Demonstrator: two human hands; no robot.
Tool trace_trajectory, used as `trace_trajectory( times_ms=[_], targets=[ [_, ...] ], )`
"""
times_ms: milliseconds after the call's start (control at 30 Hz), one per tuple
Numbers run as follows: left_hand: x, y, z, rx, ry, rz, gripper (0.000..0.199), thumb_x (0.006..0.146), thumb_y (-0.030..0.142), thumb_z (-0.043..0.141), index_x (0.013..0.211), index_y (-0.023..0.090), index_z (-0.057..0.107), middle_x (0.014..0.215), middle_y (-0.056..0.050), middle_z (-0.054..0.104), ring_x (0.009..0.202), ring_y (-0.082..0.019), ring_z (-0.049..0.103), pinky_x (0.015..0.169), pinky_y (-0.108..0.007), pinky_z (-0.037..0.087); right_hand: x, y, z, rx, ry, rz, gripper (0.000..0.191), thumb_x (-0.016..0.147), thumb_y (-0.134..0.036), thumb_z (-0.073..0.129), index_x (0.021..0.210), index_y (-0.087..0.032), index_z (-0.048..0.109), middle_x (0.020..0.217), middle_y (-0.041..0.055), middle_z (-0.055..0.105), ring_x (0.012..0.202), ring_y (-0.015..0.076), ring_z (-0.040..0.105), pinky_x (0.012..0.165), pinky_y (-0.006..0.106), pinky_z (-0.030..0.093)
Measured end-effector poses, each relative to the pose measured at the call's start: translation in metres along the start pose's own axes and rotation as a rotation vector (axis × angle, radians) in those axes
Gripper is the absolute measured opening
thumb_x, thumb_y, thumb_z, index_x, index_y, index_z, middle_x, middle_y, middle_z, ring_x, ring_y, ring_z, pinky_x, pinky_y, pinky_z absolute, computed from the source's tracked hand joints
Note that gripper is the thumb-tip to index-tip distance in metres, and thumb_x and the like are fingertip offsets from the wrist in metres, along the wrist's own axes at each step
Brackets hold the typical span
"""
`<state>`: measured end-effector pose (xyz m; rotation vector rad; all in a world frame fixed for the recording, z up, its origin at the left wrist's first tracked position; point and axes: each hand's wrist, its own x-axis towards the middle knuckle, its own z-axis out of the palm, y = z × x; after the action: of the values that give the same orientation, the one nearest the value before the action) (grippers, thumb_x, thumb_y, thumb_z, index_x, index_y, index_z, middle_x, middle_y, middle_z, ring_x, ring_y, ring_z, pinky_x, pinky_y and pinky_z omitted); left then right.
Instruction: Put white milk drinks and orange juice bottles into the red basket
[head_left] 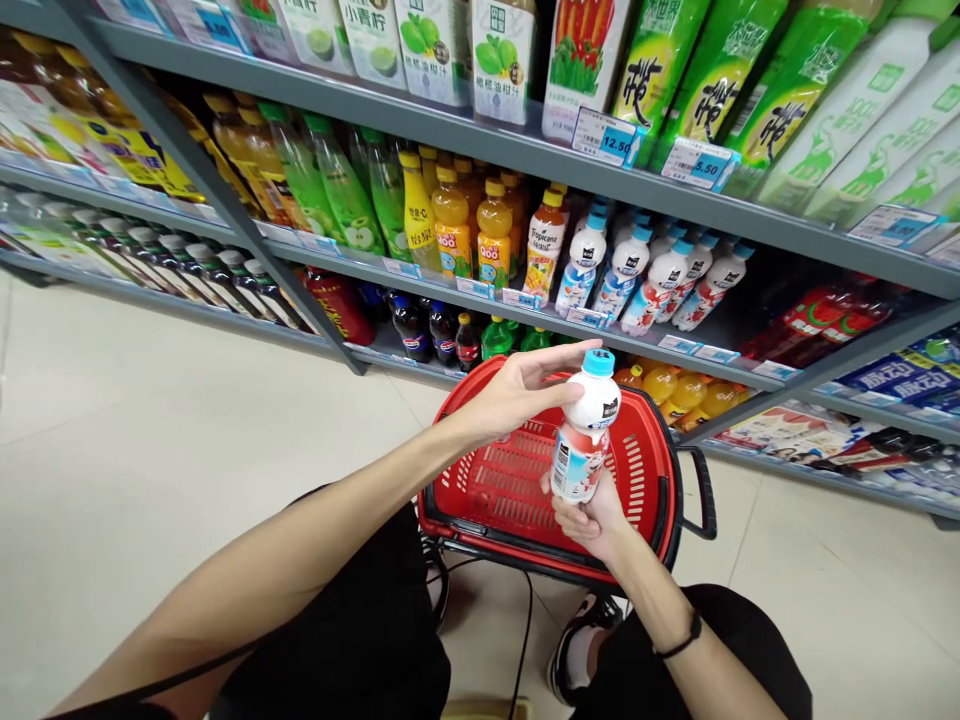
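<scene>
A white plastic drink bottle [578, 440] with a light-blue cap [598, 362] and a red-and-blue label stands nearly upright above the red shopping basket [495, 465]. My right hand [596, 525] grips its lower part from below, with the fingers wrapped round the base. My left hand [525, 390] reaches across to the bottle's upper part. Its thumb presses on the white shoulder, and the other fingers stretch behind the cap, partly hidden. Similar bottles with blue caps [670, 285] stand in rows on the shelf ahead.
Grey store shelves [450, 120] packed with drinks cross the view, with price tags along their edges. Juice bottles [495, 225] and green bottles [345, 190] fill the middle shelf. The basket's black handle [703, 495] sticks out rightward. A black cable [525, 640] hangs between my legs.
</scene>
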<state>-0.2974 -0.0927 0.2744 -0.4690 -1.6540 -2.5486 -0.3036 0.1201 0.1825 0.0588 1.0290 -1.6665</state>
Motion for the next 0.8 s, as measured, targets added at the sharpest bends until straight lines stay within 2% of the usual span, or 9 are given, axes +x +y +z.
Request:
trace_trajectory(
  times_ms=[100, 167, 367, 500, 600, 700, 800],
  targets=[
    [0.0, -0.002, 0.002, -0.005, 0.074, 0.029, 0.052, 0.084, 0.031, 0.084, 0.135, 0.025, 0.07, 0.133, -0.01, 0.069, 0.119, -0.025, 0.067, 0.106, -0.04, 0.052, 0.001, 0.0, -0.002, -0.041, -0.177, 0.072, 0.069, 0.09, -0.067, 0.04, 0.103, -0.005, 0.068, 0.036, -0.007, 0.036, 0.027, 0.0075, 0.013, 0.026, 0.017, 0.012],
    [-0.001, -0.003, 0.003, 0.005, 0.1, 0.039, 0.053, 0.083, 0.032, 0.085, 0.133, 0.025, 0.07, 0.131, -0.01, 0.069, 0.114, -0.024, 0.068, 0.103, -0.039, 0.054, 0.002, 0.002, -0.003, -0.067, -0.251, 0.08, 0.081, 0.087, -0.078, 0.043, 0.104, -0.004, 0.068, 0.036, -0.0081, 0.035, 0.026, 0.0066, 0.013, 0.025, 0.017, 0.012],
    [-0.004, -0.003, 0.01, 0.11, 0.173, 0.073, 0.053, 0.078, 0.034, 0.088, 0.127, 0.022, 0.071, 0.116, -0.009, 0.072, 0.106, -0.022, 0.067, 0.099, -0.039, 0.052, 0.003, 0.016, -0.007, -0.137, -0.311, 0.077, 0.089, 0.079, -0.092, 0.041, 0.078, -0.007, 0.068, 0.033, -0.0045, 0.036, 0.023, 0.0064, 0.017, 0.024, 0.019, 0.011],
    [-0.005, 0.0, 0.012, 0.124, 0.195, 0.063, 0.05, 0.076, 0.035, 0.09, 0.12, 0.02, 0.073, 0.11, -0.009, 0.073, 0.1, -0.022, 0.068, 0.097, -0.04, 0.053, 0.002, 0.022, -0.001, -0.177, -0.225, 0.041, 0.088, 0.078, -0.091, 0.039, 0.073, -0.009, 0.069, 0.039, 0.0028, 0.048, 0.024, 0.0078, 0.026, 0.025, 0.019, 0.01],
    [-0.001, -0.003, 0.006, 0.055, 0.175, 0.081, 0.048, 0.079, 0.037, 0.087, 0.121, 0.018, 0.072, 0.119, -0.011, 0.074, 0.107, -0.024, 0.068, 0.099, -0.04, 0.053, 0.0, 0.017, 0.009, -0.143, -0.051, -0.047, 0.084, 0.08, -0.091, 0.043, 0.077, -0.012, 0.068, 0.048, 0.0058, 0.059, 0.027, 0.0092, 0.035, 0.026, 0.018, 0.017],
    [0.007, -0.011, -0.008, 0.025, 0.205, 0.085, 0.043, 0.088, 0.044, 0.077, 0.121, 0.016, 0.072, 0.123, -0.012, 0.074, 0.11, -0.026, 0.069, 0.097, -0.038, 0.054, -0.005, 0.007, 0.021, -0.096, 0.101, -0.185, 0.075, 0.084, -0.086, 0.053, 0.085, -0.013, 0.069, 0.064, 0.0081, 0.069, 0.039, 0.0146, 0.054, 0.032, 0.022, 0.039],
    [0.014, -0.018, -0.021, 0.005, 0.26, 0.057, 0.044, 0.095, 0.049, 0.066, 0.12, 0.013, 0.072, 0.123, -0.014, 0.074, 0.104, -0.026, 0.071, 0.088, -0.037, 0.056, -0.011, 0.003, 0.028, -0.144, 0.177, -0.342, 0.066, 0.087, -0.077, 0.067, 0.099, -0.013, 0.07, 0.08, 0.0099, 0.074, 0.062, 0.0207, 0.07, 0.056, 0.031, 0.06]
  ],
)
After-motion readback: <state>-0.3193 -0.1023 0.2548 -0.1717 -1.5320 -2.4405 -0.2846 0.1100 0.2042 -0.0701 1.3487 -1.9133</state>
